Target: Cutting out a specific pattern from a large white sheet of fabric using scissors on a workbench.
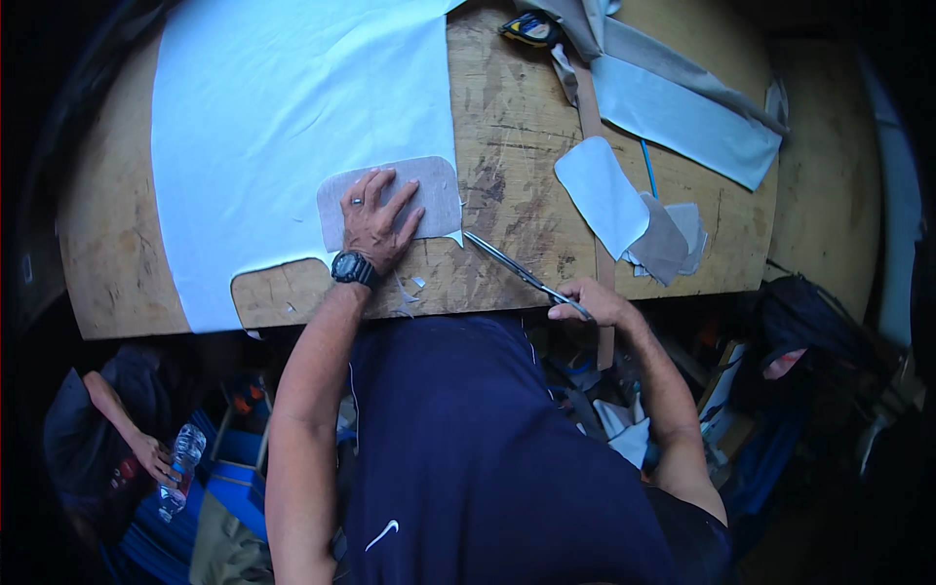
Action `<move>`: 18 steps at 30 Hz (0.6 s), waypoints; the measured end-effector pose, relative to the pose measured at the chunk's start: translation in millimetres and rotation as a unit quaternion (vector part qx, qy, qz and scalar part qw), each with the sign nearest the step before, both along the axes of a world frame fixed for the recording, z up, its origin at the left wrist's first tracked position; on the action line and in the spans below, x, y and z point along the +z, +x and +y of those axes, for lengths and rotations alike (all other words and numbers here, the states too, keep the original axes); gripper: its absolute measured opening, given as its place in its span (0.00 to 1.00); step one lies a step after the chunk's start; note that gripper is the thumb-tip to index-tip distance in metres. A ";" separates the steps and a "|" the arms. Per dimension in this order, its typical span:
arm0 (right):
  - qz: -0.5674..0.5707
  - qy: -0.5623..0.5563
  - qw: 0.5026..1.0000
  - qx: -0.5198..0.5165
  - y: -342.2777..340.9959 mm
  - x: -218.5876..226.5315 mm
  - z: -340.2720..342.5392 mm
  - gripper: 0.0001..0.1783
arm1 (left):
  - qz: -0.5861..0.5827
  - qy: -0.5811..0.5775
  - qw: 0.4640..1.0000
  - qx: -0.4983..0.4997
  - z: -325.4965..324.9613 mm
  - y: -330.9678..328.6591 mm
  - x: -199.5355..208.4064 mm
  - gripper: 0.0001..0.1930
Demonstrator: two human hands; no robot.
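Scarred wooden bench (507,127) carries a large sheet of pale blue cloth (292,107) spread over its left half, with a curved piece already cut out of its near edge. On the cloth lies a grey rounded pattern piece (429,190), flat, near the cloth's right edge. To the right lie a loose pale blue cut piece (600,190), grey scraps (668,244), folded cloth strips (682,117), and a yellow tape measure (531,27) at the far edge. Left hand (375,224), wearing a wristwatch and ring, presses flat on the pattern, fingers spread. Right hand (590,297) has its fingers closed round the handles of scissors (512,265), blades pointing at the cloth's corner. Another person below left holds a water bottle (180,468)
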State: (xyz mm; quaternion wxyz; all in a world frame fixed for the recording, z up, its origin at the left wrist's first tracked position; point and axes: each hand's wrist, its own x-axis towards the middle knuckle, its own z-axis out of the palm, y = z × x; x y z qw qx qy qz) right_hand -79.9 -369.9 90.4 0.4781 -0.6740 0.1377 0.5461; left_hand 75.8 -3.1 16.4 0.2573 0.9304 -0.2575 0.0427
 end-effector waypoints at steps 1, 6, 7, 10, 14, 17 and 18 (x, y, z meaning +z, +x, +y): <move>-0.011 -0.003 0.999 0.032 14.3 -1.1 -10.8 0.27 | -0.005 -0.003 1.000 -0.009 0.4 0.9 -0.2 0.22; -0.034 -0.022 0.980 0.196 92.2 -1.6 -29.6 0.30 | -0.004 0.005 1.000 -0.002 5.7 -3.3 0.7 0.22; -0.032 -0.021 0.976 0.214 100.5 -5.0 -30.9 0.30 | -0.001 0.005 1.000 0.017 6.3 -3.3 0.3 0.22; -0.034 0.016 0.970 0.240 121.5 -12.8 -29.8 0.31 | -0.001 -0.001 1.000 -0.002 7.8 -4.0 1.0 0.22; -0.065 0.015 0.950 0.306 142.6 -21.3 -27.6 0.33 | 0.013 0.011 1.000 0.007 7.9 -6.3 -1.7 0.22; -0.062 0.024 0.941 0.331 159.8 -18.3 -20.1 0.33 | 0.016 0.021 1.000 0.003 8.4 -7.1 -2.9 0.22; -0.060 0.027 0.941 0.331 163.2 -19.8 -19.4 0.33 | 0.017 0.020 1.000 0.003 7.0 -6.7 -3.0 0.23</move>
